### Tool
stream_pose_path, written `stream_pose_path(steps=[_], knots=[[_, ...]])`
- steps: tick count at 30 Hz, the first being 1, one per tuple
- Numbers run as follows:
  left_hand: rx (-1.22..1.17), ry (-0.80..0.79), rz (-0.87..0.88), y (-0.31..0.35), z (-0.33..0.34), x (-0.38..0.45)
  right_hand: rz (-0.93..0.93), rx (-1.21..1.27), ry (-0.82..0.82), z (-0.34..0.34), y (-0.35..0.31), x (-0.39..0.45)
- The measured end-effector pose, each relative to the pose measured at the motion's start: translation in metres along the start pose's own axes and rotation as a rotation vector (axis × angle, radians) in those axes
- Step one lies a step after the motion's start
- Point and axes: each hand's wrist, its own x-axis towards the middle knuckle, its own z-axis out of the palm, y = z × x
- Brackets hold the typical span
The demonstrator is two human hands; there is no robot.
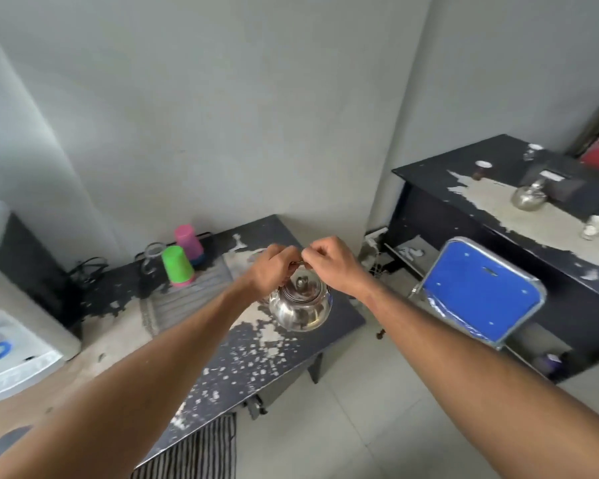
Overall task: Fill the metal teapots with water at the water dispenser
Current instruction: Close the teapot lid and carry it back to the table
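Both hands are meeting above the near bench: the left hand [274, 267] and the right hand [329, 262] are each pinching closed on the thin wire handle of a shiny round metal teapot [300, 307]. That teapot, its knobbed lid [302, 283] in place, is hanging just below the fingers over the right end of a dark bench with badly peeling paint [242, 357]; whether its base is touching the surface cannot be told.

Further back on the same bench, an upturned green plastic cup [177, 266] and an upturned pink plastic cup [189, 244] are standing close together on a grey striped cloth [191, 299]. A white water dispenser with a blue ring on its top [7, 354] is sitting at the left edge of the view.

A second, similar metal teapot [529, 197] is resting on another dark peeling bench [464, 167] at the right, well apart from the hands. A blue folding chair with a metal frame [481, 292] is standing between the two benches on the pale tiled floor [360, 409].
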Motion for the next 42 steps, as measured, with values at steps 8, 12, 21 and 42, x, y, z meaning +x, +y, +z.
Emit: stream_pose_path(steps=[8,12,21,42], knots=[[0.036,-0.268,0.088,0.078,0.164,0.085,0.157,0.023,0.221,-0.166,0.088,-0.049],[0.021,-0.401,0.103,0.103,0.255,0.129,0.23,0.033,0.371,-0.238,0.139,-0.077],[0.034,-0.733,0.102,0.156,0.475,0.221,0.443,0.008,0.569,-0.4,0.263,-0.141],[0.211,-1.24,0.399,0.302,0.987,0.312,0.591,-0.031,0.956,-0.762,0.515,-0.352]])
